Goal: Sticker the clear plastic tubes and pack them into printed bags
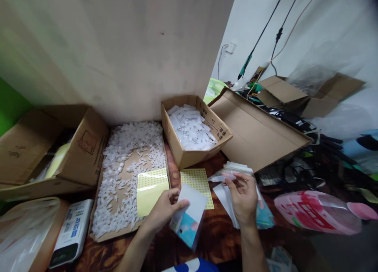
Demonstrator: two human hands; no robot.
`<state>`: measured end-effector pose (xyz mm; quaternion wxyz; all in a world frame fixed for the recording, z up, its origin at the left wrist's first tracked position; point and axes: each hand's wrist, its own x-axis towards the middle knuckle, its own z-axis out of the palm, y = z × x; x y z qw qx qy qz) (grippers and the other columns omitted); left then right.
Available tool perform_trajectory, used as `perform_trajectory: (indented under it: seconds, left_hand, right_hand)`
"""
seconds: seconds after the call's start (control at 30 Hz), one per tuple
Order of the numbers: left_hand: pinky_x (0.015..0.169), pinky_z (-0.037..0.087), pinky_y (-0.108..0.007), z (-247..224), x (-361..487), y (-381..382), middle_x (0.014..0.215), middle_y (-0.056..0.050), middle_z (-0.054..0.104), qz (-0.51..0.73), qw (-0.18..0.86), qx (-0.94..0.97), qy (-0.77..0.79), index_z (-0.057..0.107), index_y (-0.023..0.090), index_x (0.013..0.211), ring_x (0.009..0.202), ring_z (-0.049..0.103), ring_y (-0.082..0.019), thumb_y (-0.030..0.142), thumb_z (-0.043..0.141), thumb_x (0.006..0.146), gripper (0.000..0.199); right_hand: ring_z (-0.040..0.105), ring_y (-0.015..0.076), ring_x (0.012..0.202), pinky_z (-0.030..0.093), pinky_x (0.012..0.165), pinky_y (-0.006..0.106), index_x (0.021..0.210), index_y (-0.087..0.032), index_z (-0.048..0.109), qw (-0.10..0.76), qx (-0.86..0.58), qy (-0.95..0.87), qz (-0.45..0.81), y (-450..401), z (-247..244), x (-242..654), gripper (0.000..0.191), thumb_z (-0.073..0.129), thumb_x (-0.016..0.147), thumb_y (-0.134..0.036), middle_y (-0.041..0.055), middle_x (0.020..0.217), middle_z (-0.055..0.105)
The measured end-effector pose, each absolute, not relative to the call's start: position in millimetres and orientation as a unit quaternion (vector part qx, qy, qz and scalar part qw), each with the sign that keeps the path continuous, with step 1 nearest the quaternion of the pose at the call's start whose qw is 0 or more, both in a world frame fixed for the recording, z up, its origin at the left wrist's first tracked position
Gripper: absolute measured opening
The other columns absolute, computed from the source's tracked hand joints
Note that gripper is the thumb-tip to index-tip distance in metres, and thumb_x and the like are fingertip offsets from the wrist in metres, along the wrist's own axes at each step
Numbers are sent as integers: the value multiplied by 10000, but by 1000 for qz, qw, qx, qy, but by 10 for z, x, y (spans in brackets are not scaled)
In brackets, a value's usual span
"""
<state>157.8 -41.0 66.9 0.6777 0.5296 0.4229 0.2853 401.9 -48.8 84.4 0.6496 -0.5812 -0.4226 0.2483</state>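
Between thumb and fingers, my left hand (168,207) grips a small flat packet (190,217), white at the top and blue with a picture below. My right hand (244,195) pinches a thin translucent plastic piece (218,178), its tip pointing left. Under and behind that hand lies a stack of similar packets (264,213), partly covered by it. Two yellow sticker sheets with rows of small dots lie near my left hand: one sheet (152,189) over the tray's edge, the other sheet (201,181) behind the packet.
A cardboard tray (132,161) holds many small white plastic pieces. Behind it, a carton (189,157) is filled with translucent tubes. An open box (91,146) and a white device (72,228) stand left. A pink bottle (319,213) and a cardboard flap (251,126) are right.
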Motion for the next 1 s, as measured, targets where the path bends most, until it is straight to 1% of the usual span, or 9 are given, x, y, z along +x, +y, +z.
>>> perform_trajectory:
  seconds: [0.1,0.17,0.37,0.57,0.67,0.73,0.83,0.9,1.0]
  left_hand:
    - [609,464,-240,728,1461,-468,772,-60,722,284,741,414,445,701,104,866,677,643,-181,487,894,647,482]
    - [577,444,-225,753,1407,-487,752,-62,722,288,750,389,451,720,91,848,643,628,-164,469,930,598,500]
    - [558,440,-203,838,1158,-529,767,-65,742,326,782,348,401,747,95,960,602,625,-135,510,872,705,503]
    - [550,424,-186,911,882,-671,788,-58,744,316,763,342,448,754,102,927,617,618,-128,419,932,641,462]
    - [545,407,-181,901,810,-710,789,-60,733,345,751,341,448,763,98,960,620,597,-122,507,907,654,530]
    - [549,406,-185,883,752,-721,791,-65,723,360,746,349,439,766,96,1008,629,587,-126,592,858,687,598]
    - [560,402,-190,858,620,-754,799,-68,713,370,735,367,434,766,99,1051,654,585,-135,651,811,716,647]
    - [580,408,-193,850,515,-802,820,-74,715,372,726,375,440,775,98,1029,689,597,-145,647,823,703,641]
    - [575,417,-197,846,386,-903,789,-62,714,382,713,352,471,773,109,1045,681,603,-150,621,840,699,622]
  right_hand:
    - [717,191,635,586,636,309,1051,-212,544,652,-535,-412,345,-483,821,3859,358,799,867,-382,84,885,793]
    - [703,187,605,564,572,284,1059,-217,541,654,-501,-409,392,-476,794,3693,348,787,881,-388,63,842,784]
    - [680,164,595,551,577,262,904,-216,572,632,-447,-390,499,-455,666,3231,336,855,815,-375,11,753,739]
    - [651,147,597,518,594,248,885,-232,512,667,-419,-329,522,-359,638,3020,362,836,841,-389,-11,739,716]
    - [650,163,596,524,614,272,846,-232,506,588,-393,-389,590,-339,617,2943,378,849,824,-390,-6,734,705]
    - [683,194,682,538,674,297,819,-226,535,525,-374,-441,624,-334,636,2898,346,828,843,-409,11,756,707]
    - [682,228,940,527,817,319,861,-198,683,411,-328,-564,637,-300,747,2846,250,700,949,-431,81,1036,715]
    - [642,230,1047,507,874,315,938,-190,769,319,-274,-645,638,-237,841,2800,294,622,998,-437,93,1199,653]
    - [637,220,1044,493,905,314,966,-190,798,246,-211,-713,622,-61,920,2652,333,582,1018,-438,80,1169,648]
